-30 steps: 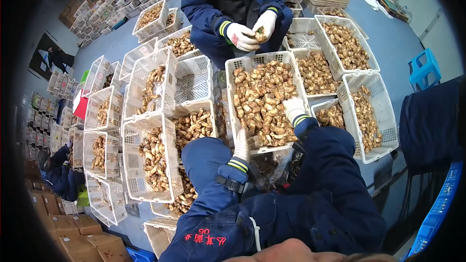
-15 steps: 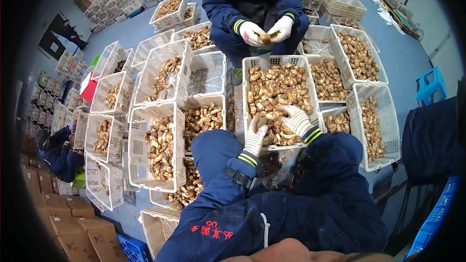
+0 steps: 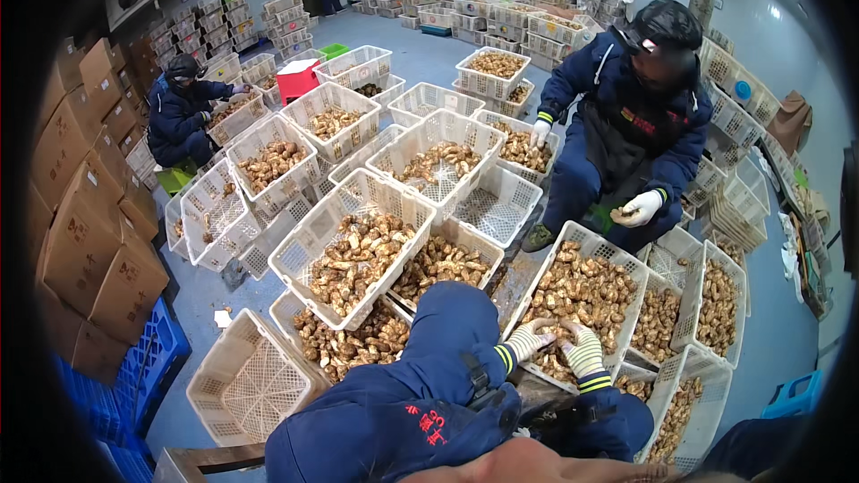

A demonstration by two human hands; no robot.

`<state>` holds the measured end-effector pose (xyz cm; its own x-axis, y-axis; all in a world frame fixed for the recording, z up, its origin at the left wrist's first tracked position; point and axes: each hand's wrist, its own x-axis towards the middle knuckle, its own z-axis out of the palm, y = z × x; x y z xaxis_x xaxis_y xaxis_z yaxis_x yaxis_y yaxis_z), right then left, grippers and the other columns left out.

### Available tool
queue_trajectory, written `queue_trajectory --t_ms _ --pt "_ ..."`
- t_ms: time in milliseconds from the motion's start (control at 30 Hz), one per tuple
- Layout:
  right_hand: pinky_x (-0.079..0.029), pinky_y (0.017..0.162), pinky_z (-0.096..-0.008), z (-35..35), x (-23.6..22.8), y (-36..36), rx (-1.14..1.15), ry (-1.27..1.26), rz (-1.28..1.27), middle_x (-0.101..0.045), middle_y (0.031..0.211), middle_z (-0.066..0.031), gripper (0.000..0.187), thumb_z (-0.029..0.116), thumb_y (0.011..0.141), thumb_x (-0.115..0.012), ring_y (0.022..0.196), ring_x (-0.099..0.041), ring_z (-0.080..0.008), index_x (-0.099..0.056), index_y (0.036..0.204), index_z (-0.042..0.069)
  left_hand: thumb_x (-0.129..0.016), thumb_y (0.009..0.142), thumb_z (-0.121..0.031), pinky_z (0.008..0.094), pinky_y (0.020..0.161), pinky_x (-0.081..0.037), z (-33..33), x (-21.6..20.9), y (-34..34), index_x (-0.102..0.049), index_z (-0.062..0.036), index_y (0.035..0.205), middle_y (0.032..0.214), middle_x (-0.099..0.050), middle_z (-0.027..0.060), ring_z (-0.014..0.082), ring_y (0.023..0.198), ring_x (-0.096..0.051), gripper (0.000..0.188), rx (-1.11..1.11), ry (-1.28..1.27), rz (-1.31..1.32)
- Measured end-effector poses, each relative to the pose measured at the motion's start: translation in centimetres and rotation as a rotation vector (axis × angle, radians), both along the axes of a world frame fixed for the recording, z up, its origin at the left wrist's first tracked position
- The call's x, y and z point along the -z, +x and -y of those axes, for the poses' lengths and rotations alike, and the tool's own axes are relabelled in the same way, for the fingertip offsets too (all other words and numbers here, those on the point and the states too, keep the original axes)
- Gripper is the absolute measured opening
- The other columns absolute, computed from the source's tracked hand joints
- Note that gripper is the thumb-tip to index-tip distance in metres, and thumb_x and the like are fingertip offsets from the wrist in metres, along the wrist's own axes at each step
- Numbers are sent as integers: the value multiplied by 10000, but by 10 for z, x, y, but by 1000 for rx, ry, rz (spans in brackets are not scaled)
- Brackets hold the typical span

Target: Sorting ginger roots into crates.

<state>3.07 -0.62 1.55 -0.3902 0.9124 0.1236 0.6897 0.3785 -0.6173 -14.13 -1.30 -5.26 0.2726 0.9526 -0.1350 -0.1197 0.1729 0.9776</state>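
White striped gloves cover both my hands, low at the near end of a white slatted crate point(image 3: 632, 309) heaped with brown-and-cream mushrooms point(image 3: 586, 286). My left hand point(image 3: 530, 340) comes in from the left, fingers curled toward the middle. Opposite it, my right hand point(image 3: 584, 351) bends its fingers inward. A small brown mushroom point(image 3: 561, 334) shows between the fingertips, partly hidden, and both hands appear closed on it. Across the crate sits a co-worker point(image 3: 626, 125) in dark blue, one gloved hand point(image 3: 641, 208) with a mushroom and the other glove point(image 3: 540, 132) over a neighbouring crate.
Stacked mushroom crates point(image 3: 353, 255) crowd my left, with an empty crate point(image 3: 255, 385) nearer me. More crates point(image 3: 680, 420) stand close on my right. Cardboard boxes point(image 3: 89, 224) and blue pallets point(image 3: 152, 367) line the far left. A blue stool point(image 3: 792, 394) stands at right.
My view has swung left and up, showing more of the room. My hands have drawn together over the mushrooms. The co-worker's hands have parted, one reaching to a side crate.
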Motion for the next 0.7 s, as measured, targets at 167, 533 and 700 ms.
queue_trajectory --t_ms 167,533,700 --pt "-432 917 -366 4 4 1 46 -25 -43 -611 1101 -175 433 50 708 -646 1054 -563 -324 -582 1136 35 -654 847 -261 291 831 -458 -4 -7 3 -499 -32 1245 1072 -599 94 163 934 -550 484 15 -37 -48" --pt "-443 916 -344 -27 14 15 87 -73 -62 -602 1125 -174 422 139 795 -612 1064 -571 -290 -537 1196 31 -647 784 -160 337 1002 -366 -35 -2 17 -368 -24 1349 1312 -450 187 290 1213 -436 645 -68 333 -335" --pt "-424 953 -362 -91 59 46 90 -304 -356 -564 1191 -193 499 95 763 -623 1106 -543 -299 -490 1232 -12 -647 757 -113 336 970 -394 -91 -2 32 -513 -10 1217 1188 -559 171 261 1123 -520 490 4 341 -495"
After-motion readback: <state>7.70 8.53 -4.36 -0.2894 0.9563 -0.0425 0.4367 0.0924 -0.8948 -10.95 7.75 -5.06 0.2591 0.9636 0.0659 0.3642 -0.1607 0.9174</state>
